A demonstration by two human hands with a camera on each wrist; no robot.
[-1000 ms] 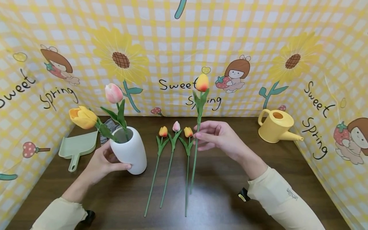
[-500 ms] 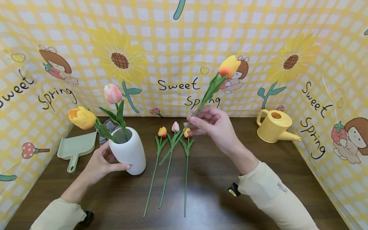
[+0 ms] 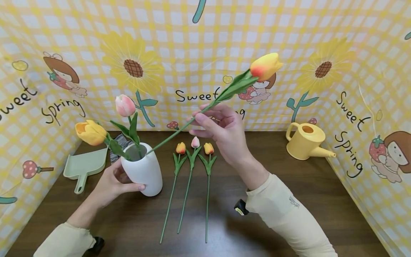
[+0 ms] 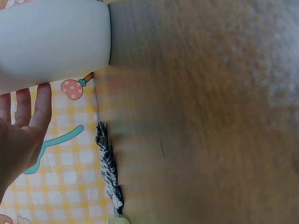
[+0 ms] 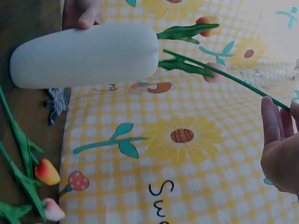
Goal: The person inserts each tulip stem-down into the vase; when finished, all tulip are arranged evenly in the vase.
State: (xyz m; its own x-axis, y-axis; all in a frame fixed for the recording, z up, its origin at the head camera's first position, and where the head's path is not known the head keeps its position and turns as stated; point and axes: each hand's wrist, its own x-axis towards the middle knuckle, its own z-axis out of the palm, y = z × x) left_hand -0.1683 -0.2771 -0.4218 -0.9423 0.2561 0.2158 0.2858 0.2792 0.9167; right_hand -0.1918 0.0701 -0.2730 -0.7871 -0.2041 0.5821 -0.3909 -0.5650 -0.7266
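Note:
My left hand point(image 3: 110, 184) grips the white vase point(image 3: 148, 176) around its side, thumb in front. A yellow tulip point(image 3: 91, 132) and a pink tulip point(image 3: 126, 105) stand in the vase, leaning left and upward. My right hand point(image 3: 224, 132) pinches the green stem of a yellow-orange tulip point(image 3: 265, 67), its bloom tilted up to the right. In the head view the stem's lower end meets the vase's rim; the right wrist view shows that end point(image 5: 166, 51) just off the mouth. Two orange-yellow tulips point(image 3: 181, 148) point(image 3: 208, 148) and a pink one point(image 3: 195, 142) lie on the table between my hands.
A pale green dustpan point(image 3: 85, 164) lies left of the vase, with a grey striped cloth-like item point(image 3: 117, 157) behind the vase. At the back right stands a yellow watering can point(image 3: 306, 141). Checked printed fabric point(image 3: 199, 64) walls in the dark wooden table point(image 3: 266, 214).
My right hand has moved left and up, tipping the tulip from near upright to a slant, its stem end now at the vase's mouth. My left hand keeps holding the vase in place.

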